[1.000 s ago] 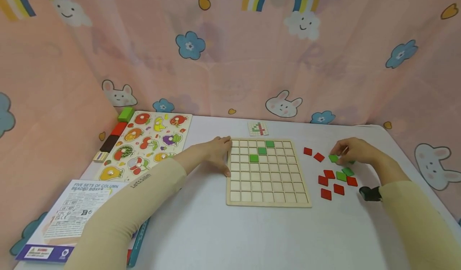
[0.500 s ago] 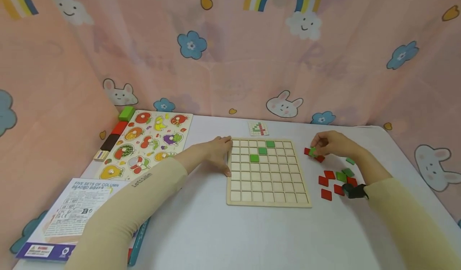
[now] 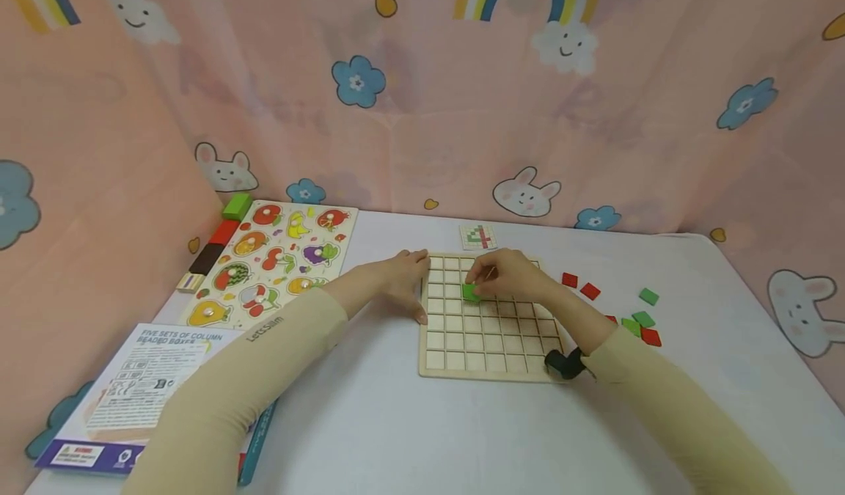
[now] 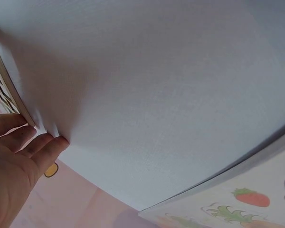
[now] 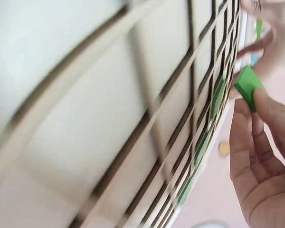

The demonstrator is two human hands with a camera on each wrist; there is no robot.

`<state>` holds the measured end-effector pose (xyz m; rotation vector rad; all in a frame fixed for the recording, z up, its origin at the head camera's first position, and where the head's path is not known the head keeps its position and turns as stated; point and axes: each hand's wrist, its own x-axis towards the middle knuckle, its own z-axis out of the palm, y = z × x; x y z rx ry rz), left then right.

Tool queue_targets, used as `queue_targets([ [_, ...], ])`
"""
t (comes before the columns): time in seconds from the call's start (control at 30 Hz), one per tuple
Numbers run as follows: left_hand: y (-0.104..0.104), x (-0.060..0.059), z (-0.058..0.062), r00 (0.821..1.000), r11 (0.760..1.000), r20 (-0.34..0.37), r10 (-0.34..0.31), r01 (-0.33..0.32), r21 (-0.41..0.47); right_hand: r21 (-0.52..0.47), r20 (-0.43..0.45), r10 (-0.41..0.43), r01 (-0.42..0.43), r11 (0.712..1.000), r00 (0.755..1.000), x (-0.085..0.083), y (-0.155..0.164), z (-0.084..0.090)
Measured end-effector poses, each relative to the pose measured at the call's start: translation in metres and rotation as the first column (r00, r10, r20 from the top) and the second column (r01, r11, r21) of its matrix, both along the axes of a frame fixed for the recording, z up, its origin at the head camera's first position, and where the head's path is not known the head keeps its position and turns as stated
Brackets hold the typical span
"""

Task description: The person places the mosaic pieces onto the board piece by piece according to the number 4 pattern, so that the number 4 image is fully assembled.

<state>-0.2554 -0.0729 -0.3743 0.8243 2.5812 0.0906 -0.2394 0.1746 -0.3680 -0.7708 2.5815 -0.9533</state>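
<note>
Nearest the camera, a printed box (image 3: 141, 385) lies at the table's (image 3: 409, 436) front left corner, flat on the white cloth. Both cream sleeves reach forward from here.

Up to the middle now: the wooden grid board (image 3: 491, 330) sits square on the table, its near rows of cells bare. The left hand (image 3: 396, 284) rests against the board's left edge, fingers straight and relaxed, gripping nothing; the left wrist view shows the fingertips (image 4: 47, 145) pressed to the cloth right at the board's edge. The right hand (image 3: 508, 279) is over the board's far half, and it has a green tile (image 3: 470, 292) pinched between thumb and fingertips, low over the cells there. The right wrist view confirms it: the green tile (image 5: 248, 87) is caught at the fingertips (image 5: 266, 102), tilted, just above the grid, with other green pieces already seated in cells further along, though that view is blurred.

Off to the right of the board, loose red tiles (image 3: 579, 285) and loose green tiles (image 3: 640, 310) lie scattered on the cloth, apart from both hands.

Left of the board, a fruit peg puzzle (image 3: 277, 260) lies flat, coloured blocks (image 3: 221, 240) lined along its far side. Just beyond the board sits a small pattern card (image 3: 478, 236), and behind everything hangs the pink cartoon curtain (image 3: 422, 114).
</note>
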Motion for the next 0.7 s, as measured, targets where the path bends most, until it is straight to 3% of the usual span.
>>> queue_targets([
  [0.23, 0.002, -0.001, -0.001, 1.0, 1.0, 0.001, 0.002, -0.002, 0.0, 0.037, -0.021, 0.021, -0.02, 0.999, 1.0, 0.004, -0.029, -0.005],
  [0.5, 0.001, 0.0, 0.002, 1.0, 1.0, 0.006, -0.01, 0.01, 0.009, 0.06, -0.056, 0.037, -0.034, 0.998, 0.998, 0.008, -0.034, -0.011],
  [0.7, 0.0, 0.001, 0.002, 1.0, 1.0, 0.017, -0.001, 0.001, 0.008, 0.107, -0.131, 0.089, -0.075, 0.991, 0.987, 0.011, -0.036, -0.01],
])
